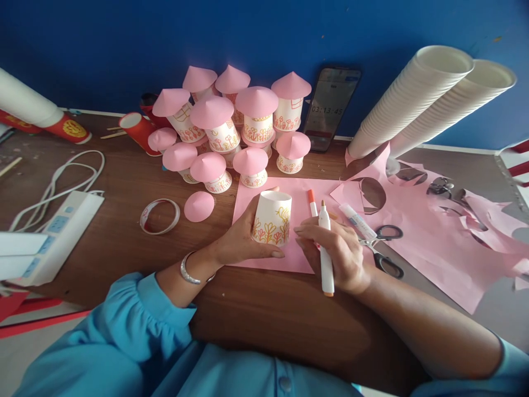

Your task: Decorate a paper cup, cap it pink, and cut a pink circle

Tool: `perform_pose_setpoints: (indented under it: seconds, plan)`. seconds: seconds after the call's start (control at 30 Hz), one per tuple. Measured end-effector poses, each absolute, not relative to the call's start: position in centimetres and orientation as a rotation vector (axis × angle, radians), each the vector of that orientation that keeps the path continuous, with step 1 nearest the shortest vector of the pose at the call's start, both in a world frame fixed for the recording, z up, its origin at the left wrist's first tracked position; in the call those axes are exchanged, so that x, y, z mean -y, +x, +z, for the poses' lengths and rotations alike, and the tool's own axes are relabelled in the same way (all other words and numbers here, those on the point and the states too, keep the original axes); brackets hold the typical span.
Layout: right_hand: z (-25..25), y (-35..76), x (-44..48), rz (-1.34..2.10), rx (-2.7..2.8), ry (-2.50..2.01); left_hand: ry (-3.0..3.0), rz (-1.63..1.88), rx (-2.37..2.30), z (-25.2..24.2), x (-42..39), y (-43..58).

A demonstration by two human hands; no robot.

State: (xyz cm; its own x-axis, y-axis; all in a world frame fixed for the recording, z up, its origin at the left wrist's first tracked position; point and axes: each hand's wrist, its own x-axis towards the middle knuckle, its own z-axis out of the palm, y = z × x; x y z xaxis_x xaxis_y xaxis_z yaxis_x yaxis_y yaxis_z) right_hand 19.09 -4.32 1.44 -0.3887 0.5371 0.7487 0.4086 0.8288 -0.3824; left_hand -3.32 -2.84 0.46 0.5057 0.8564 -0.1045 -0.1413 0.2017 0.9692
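My left hand (pixel 239 237) is wrapped round an upside-down white paper cup (pixel 273 218) with orange and yellow flowers drawn on it, standing on a pink paper sheet (pixel 297 193). My right hand (pixel 339 251) grips a white marker (pixel 325 242), its brownish tip pointing up beside the cup. A second marker with an orange cap (pixel 311 202) lies on the sheet just behind my right hand. A loose pink paper cone (pixel 199 205) lies left of the cup.
Several decorated cups with pink cone lids (pixel 243 127) are heaped at the back. A phone (pixel 330 107) leans on the blue wall. Two long cup stacks (pixel 417 94) lie at right above cut pink paper (pixel 446 242), scissors (pixel 384 248) and a glue stick (pixel 356 219). A power strip (pixel 58 231) and tape roll (pixel 159 216) lie left.
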Motion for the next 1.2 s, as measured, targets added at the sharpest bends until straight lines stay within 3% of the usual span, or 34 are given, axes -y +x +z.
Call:
perform_pose_setpoints:
  seconds: [0.2, 0.4, 1.2]
  plan:
    - [2.9, 19.2, 4.3, 0.020, 2.101, -0.686, 1.187, 0.790, -0.801, 1.0, 2.9, -3.2]
    - [3.2, 18.5, 4.6, 0.217, 2.002, -0.626, 1.285, 0.783, -0.833, 0.9, 2.8, -3.1]
    - [3.3, 18.2, 4.5, 0.128, 2.047, -0.665, 1.326, 0.806, -0.741, 0.4, 2.9, -2.8]
